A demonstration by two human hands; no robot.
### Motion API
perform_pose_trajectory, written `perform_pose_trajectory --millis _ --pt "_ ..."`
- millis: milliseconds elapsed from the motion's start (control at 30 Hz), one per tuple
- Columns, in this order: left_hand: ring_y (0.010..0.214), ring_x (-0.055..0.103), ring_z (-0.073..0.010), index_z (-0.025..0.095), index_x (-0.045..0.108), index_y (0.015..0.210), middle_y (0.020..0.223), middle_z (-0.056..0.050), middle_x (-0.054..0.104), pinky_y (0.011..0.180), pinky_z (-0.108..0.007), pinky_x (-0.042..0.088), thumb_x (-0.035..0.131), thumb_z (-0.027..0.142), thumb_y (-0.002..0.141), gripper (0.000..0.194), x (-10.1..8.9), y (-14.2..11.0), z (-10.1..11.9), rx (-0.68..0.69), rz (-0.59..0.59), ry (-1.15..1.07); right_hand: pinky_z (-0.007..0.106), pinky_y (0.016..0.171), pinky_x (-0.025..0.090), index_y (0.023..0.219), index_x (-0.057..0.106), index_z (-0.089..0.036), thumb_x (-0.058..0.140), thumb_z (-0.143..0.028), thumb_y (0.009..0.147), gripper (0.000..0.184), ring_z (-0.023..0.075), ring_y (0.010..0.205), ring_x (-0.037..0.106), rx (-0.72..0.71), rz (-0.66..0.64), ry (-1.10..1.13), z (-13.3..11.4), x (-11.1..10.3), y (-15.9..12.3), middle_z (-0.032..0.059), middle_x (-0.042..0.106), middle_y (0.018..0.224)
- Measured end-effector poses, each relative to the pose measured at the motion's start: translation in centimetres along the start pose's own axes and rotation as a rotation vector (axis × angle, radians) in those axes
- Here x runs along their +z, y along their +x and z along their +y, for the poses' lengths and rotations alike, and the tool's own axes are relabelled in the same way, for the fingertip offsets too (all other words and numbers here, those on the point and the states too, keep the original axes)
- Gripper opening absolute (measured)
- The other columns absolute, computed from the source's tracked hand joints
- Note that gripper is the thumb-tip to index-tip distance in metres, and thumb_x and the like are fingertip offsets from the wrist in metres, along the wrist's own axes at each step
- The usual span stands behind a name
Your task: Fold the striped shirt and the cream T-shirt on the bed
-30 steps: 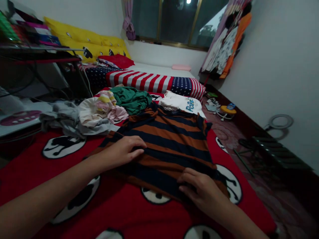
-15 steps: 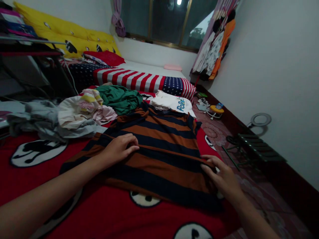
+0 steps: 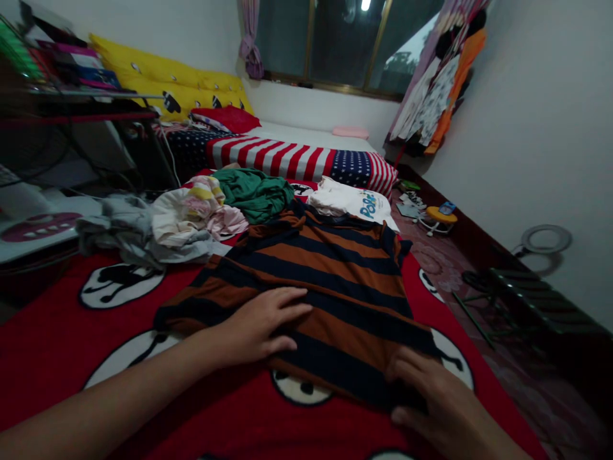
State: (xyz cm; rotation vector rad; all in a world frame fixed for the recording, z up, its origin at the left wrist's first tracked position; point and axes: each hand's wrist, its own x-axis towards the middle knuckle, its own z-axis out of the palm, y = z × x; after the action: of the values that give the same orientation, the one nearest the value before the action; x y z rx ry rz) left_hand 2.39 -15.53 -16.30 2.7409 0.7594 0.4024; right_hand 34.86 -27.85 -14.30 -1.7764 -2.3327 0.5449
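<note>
A short-sleeved shirt with brown and dark navy stripes (image 3: 345,275) lies spread out, its hem towards me and its collar end away. My left hand (image 3: 268,322) rests on the lower left part of the shirt, open, with fingers stretched and apart. At the hem's right corner is my right hand (image 3: 426,390), slightly blurred. Its fingers curve over the fabric and the thumb stands apart below them, with dark cloth between. A red blanket with white cartoon patches (image 3: 230,415) lies under the shirt.
Beyond the shirt are a folded white T-shirt (image 3: 357,201), a crumpled green garment (image 3: 256,191) and a pile of grey and pale clothes (image 3: 177,220). A desk (image 3: 81,115) stands at left. A ring light (image 3: 546,239) and a dark green slatted stool (image 3: 541,300) are at right.
My right hand has left the shirt's right side edge and come nearer, to the hem corner. My left hand has opened flat and moved towards the hem. The view has shifted left.
</note>
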Motion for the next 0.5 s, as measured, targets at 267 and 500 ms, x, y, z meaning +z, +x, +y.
perform_pose_trajectory --millis 267,500 --pt "0.128 0.049 -0.0210 0.030 0.062 0.123 0.137 -0.005 0.055 0.109 -0.036 0.037 0.055 0.036 0.091 0.034 -2.4 -0.4 0.4 -0.037 -0.064 -0.379 0.025 0.054 0.040 0.065 0.064 -0.026 0.059 -0.011 0.067 0.016 0.0177 0.062 0.064 0.103 -0.252 -0.052 -0.4 -0.9 0.4 -0.0012 0.068 0.070" --pt "0.144 0.017 -0.0333 0.024 0.037 0.145 0.156 -0.015 0.022 0.113 -0.058 0.017 0.052 0.051 0.089 0.064 0.4 3.6 -2.9 -0.298 0.015 0.070 0.024 0.063 0.042 0.092 0.064 -0.026 0.052 -0.030 0.086 0.013 0.0172 0.075 0.065 0.006 -0.032 0.080 -3.7 -1.4 7.0 0.0010 0.070 0.084"
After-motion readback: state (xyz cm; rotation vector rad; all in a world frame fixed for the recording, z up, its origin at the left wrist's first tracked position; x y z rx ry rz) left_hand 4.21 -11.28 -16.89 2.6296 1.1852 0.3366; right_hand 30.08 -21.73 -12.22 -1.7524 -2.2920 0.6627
